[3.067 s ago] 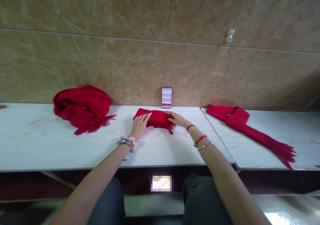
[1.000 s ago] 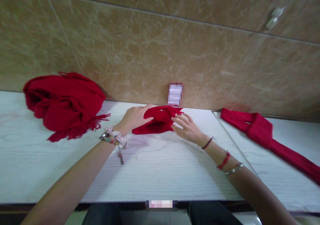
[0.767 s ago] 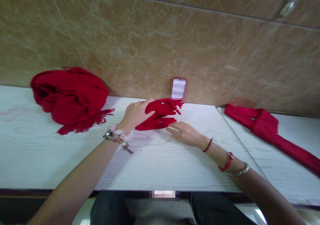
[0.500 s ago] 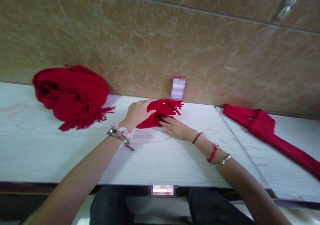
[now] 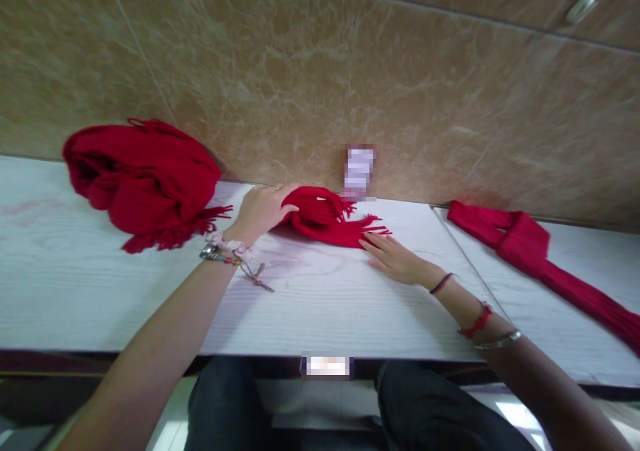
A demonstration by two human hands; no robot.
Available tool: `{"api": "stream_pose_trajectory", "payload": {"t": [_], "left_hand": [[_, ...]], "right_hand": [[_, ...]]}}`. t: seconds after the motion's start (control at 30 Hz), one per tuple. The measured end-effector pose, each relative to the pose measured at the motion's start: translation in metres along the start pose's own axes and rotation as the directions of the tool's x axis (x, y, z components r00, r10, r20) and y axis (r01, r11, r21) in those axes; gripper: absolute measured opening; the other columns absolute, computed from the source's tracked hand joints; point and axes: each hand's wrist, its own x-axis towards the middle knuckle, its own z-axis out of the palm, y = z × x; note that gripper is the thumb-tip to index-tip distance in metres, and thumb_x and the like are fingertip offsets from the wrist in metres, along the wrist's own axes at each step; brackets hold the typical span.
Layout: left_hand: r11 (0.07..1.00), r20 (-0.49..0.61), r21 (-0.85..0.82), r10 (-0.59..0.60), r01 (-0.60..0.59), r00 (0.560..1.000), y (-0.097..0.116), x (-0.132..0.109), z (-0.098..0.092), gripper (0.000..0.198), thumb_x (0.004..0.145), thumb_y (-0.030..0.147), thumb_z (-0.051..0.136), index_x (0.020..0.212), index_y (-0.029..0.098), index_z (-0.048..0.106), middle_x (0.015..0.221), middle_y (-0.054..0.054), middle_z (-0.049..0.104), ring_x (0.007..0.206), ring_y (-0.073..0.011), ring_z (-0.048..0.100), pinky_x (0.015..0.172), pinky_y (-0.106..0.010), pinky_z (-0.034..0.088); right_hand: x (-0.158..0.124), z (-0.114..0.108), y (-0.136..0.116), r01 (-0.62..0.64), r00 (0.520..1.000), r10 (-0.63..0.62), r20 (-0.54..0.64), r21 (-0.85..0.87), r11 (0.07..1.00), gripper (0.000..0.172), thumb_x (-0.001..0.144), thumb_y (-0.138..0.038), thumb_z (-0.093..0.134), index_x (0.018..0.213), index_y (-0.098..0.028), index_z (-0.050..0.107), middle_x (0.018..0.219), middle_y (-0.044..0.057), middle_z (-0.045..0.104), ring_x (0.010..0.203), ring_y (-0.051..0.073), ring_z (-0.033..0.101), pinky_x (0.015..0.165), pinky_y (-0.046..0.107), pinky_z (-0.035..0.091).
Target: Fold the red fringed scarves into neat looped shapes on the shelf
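Observation:
A small red fringed scarf lies folded on the white tabletop in front of me, its tassels pointing right. My left hand rests on the scarf's left end, with the fingers stretched along the back edge and the thumb apart over the cloth. At the near tassels, my right hand lies low with its fingers extended, the fingertips touching the fringe. Part of the scarf's left end is hidden under my left hand.
A bundled red scarf is heaped at the left against the marbled tile wall. Another red scarf, folded and knotted-looking, stretches across the right table section. A blurred-out phone-like item leans on the wall. The white table has a seam at right.
My right hand has moved right along the scarf, and its near fringed part now reaches further right, spread from the back tassels. My left hand has shifted slightly left and stays on the scarf.

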Motion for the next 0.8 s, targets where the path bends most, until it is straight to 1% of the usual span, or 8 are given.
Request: {"api": "stream_pose_trajectory", "payload": {"t": [0.17,0.23,0.33,0.43,0.53,0.67,0.73,0.8], "left_hand": [[1.000,0.034,-0.021,0.023,-0.022,0.999,-0.015,0.000,0.004,0.045,0.088,0.040,0.049,0.129,0.024,0.049,0.119,-0.005,0.062,0.108,-0.0220,0.057,0.093,-0.031,0.040],[0.998,0.076,-0.039,0.056,-0.053,0.996,-0.021,-0.004,0.003,0.044,0.089,0.041,0.046,0.130,0.024,0.048,0.123,-0.004,0.060,0.111,-0.0200,0.055,0.096,-0.030,0.038],[0.991,0.156,-0.058,0.131,-0.123,0.979,-0.034,-0.017,0.001,0.041,0.091,0.039,0.043,0.127,0.022,0.051,0.125,-0.001,0.058,0.111,-0.0172,0.053,0.098,-0.030,0.036],[0.992,0.202,-0.030,0.127,-0.124,0.971,-0.051,-0.036,-0.001,0.038,0.093,0.038,0.035,0.120,0.021,0.056,0.122,-0.001,0.060,0.110,-0.0166,0.053,0.100,-0.031,0.036],[0.996,0.199,-0.004,0.088,-0.089,0.976,-0.063,-0.056,-0.004,0.050,0.095,0.045,0.021,0.117,0.020,0.058,0.120,-0.003,0.061,0.109,-0.0183,0.052,0.099,-0.033,0.036],[0.993,0.216,0.069,0.077,-0.094,0.973,-0.074,-0.077,-0.009,0.073,0.091,0.056,0.002,0.118,0.017,0.057,0.119,-0.008,0.060,0.109,-0.0220,0.052,0.097,-0.036,0.038],[0.991,0.231,0.085,0.081,-0.103,0.970,-0.081,-0.083,-0.011,0.079,0.089,0.059,-0.002,0.118,0.016,0.057,0.120,-0.010,0.059,0.110,-0.0237,0.052,0.097,-0.038,0.038],[0.992,0.247,0.075,0.076,-0.097,0.966,-0.087,-0.085,-0.014,0.078,0.088,0.064,0.002,0.119,0.017,0.057,0.124,-0.010,0.056,0.110,-0.0253,0.052,0.098,-0.040,0.037]], "right_hand": [[-0.067,0.000,0.036,-0.112,0.994,0.110,-0.027,-0.054,0.992,0.051,0.096,-0.037,0.027,0.137,-0.010,0.039,0.141,0.021,0.038,0.132,0.028,0.033,0.102,0.050,0.036],[-0.090,0.001,0.048,-0.168,0.986,0.166,-0.033,-0.066,0.984,0.051,0.096,-0.037,0.026,0.137,-0.011,0.039,0.141,0.021,0.038,0.132,0.028,0.033,0.101,0.052,0.036],[-0.117,0.001,0.061,-0.241,0.970,0.240,-0.029,-0.065,0.968,0.049,0.095,-0.038,0.026,0.137,-0.016,0.040,0.142,0.018,0.039,0.131,0.028,0.036,0.101,0.053,0.037],[-0.136,-0.003,0.070,-0.292,0.956,0.291,-0.025,-0.047,0.955,0.050,0.094,-0.040,0.026,0.136,-0.019,0.042,0.141,0.015,0.041,0.130,0.027,0.038,0.103,0.052,0.036],[-0.143,-0.009,0.072,-0.296,0.955,0.296,-0.003,-0.014,0.955,0.051,0.093,-0.042,0.026,0.135,-0.018,0.044,0.140,0.015,0.043,0.130,0.028,0.038,0.104,0.051,0.035],[-0.136,-0.015,0.064,-0.278,0.961,0.278,0.012,0.015,0.960,0.050,0.093,-0.041,0.028,0.131,-0.016,0.048,0.137,0.016,0.046,0.128,0.028,0.040,0.104,0.051,0.034],[-0.126,-0.020,0.059,-0.288,0.958,0.288,-0.009,0.000,0.958,0.048,0.093,-0.042,0.029,0.127,-0.018,0.052,0.135,0.015,0.049,0.126,0.028,0.042,0.104,0.054,0.032],[-0.111,-0.025,0.052,-0.332,0.942,0.330,-0.066,-0.018,0.943,0.046,0.092,-0.043,0.031,0.127,-0.020,0.051,0.134,0.013,0.050,0.126,0.028,0.042,0.104,0.056,0.030]]}}
